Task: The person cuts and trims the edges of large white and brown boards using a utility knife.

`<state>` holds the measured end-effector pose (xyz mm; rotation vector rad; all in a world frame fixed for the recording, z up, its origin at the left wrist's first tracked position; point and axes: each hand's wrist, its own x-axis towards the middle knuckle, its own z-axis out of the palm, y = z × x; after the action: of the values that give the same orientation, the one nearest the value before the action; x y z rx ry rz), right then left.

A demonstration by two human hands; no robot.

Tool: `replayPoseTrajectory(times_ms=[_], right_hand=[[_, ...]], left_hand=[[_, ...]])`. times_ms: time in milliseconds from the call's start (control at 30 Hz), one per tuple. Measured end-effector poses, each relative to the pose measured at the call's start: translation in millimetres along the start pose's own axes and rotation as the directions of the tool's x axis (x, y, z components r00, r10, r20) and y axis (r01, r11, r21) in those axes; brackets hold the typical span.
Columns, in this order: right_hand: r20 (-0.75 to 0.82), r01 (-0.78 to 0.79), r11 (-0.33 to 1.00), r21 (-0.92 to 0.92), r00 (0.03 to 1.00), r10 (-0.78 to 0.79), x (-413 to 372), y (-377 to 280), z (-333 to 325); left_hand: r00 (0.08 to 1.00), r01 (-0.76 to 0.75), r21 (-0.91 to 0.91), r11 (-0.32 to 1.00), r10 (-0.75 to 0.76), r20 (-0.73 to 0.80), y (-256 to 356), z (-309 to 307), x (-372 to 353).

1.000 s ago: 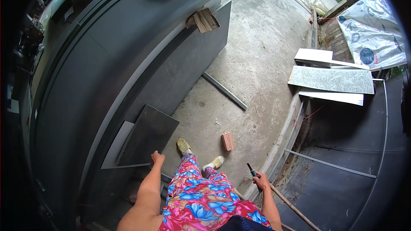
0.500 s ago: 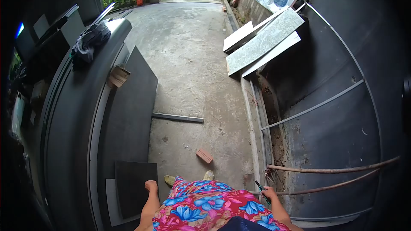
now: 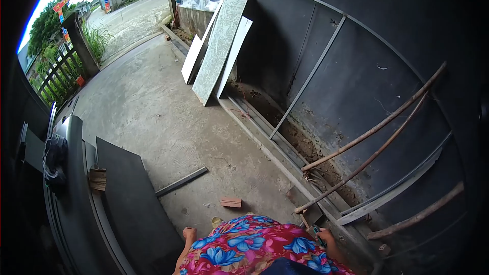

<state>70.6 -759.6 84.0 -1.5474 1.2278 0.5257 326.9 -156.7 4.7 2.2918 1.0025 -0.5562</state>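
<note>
My right hand (image 3: 326, 236), low on the right beside the floral garment, is closed around a slim dark green and black hand tool (image 3: 318, 234); its exact kind is too small to tell. On the left, my left hand (image 3: 189, 234) hangs as a loose fist, with nothing showing in it. A dark panel (image 3: 135, 193) leans near that hand, apart from it. Ahead of my feet a reddish brick (image 3: 231, 202) lies on the concrete floor (image 3: 168, 117). The tips of my shoes barely show under the floral garment (image 3: 244, 239).
Long wooden poles (image 3: 377, 117) lean against the dark wall on the right. A metal bar (image 3: 182, 181) lies across the floor at left. White and patterned boards (image 3: 220, 51) lean further ahead. A low concrete curb (image 3: 260, 142) runs along the right side. A fence (image 3: 58, 71) stands far left.
My view has swung to the right, so the wall and poles show more and the street sign has come in at upper left. My right hand still grips the tool; my left stays closed.
</note>
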Motion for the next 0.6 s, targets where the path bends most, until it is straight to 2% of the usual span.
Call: replayPoseTrajectory(times_ms=[33,67,133,167,200,267,300,367,467,500,567,600], right_hand=[[-0.009,-0.020,1.000,-0.022,1.000,0.020,-2.5,13.2,9.0],[-0.007,0.055,0.993,-0.102,0.998,-0.056,-2.8,26.0,18.6],[0.015,0.201,0.942,-0.268,0.979,-0.204,30.6,93.7,27.2],[0.311,0.107,0.947,0.303,0.928,-0.204,9.4,88.8,37.7],[0.277,0.119,0.957,0.265,0.941,-0.194,-4.0,88.6,50.2],[0.103,0.078,0.995,0.063,0.991,-0.085,-26.8,83.1,72.9],[0.067,0.051,0.998,0.032,0.996,-0.053,-37.9,77.0,83.3],[0.020,0.016,1.000,0.017,1.000,-0.016,-54.3,68.3,99.5],[-0.008,0.000,1.000,0.026,1.000,0.000,-73.1,48.9,122.8],[-0.013,0.005,1.000,0.027,1.000,-0.005,-78.8,40.5,131.6],[-0.014,0.014,1.000,0.020,1.000,-0.014,-85.5,25.6,144.8],[-0.009,0.022,1.000,0.012,1.000,-0.022,-90.6,14.8,154.0]], left_hand=[[0.999,-0.033,0.046,0.998,0.033,0.016,0.5,-1.4,17.2],[0.997,-0.066,0.090,0.994,0.063,0.035,-2.3,-2.8,30.9],[0.998,-0.053,0.072,0.996,0.052,0.027,-0.3,-22.0,36.2],[0.999,-0.044,0.048,0.998,0.043,0.020,-3.2,-26.3,49.0],[0.999,-0.034,0.023,0.999,0.033,0.012,-5.9,-29.2,66.4],[0.994,-0.106,0.045,0.993,0.108,-0.030,-19.0,-37.0,96.1],[0.991,-0.123,0.041,0.992,0.125,-0.039,-23.3,-44.1,103.7],[0.986,-0.158,0.047,0.986,0.160,-0.038,-46.9,-53.7,125.4],[0.995,-0.018,-0.036,0.999,0.022,0.101,-58.5,-81.9,120.9],[0.994,-0.027,0.006,1.000,0.027,0.107,-62.9,-92.0,118.0],[0.992,-0.044,0.084,0.995,0.034,0.121,-52.6,-121.8,85.5],[0.991,-0.005,0.065,0.998,-0.003,0.137,-44.9,-135.2,71.2]])
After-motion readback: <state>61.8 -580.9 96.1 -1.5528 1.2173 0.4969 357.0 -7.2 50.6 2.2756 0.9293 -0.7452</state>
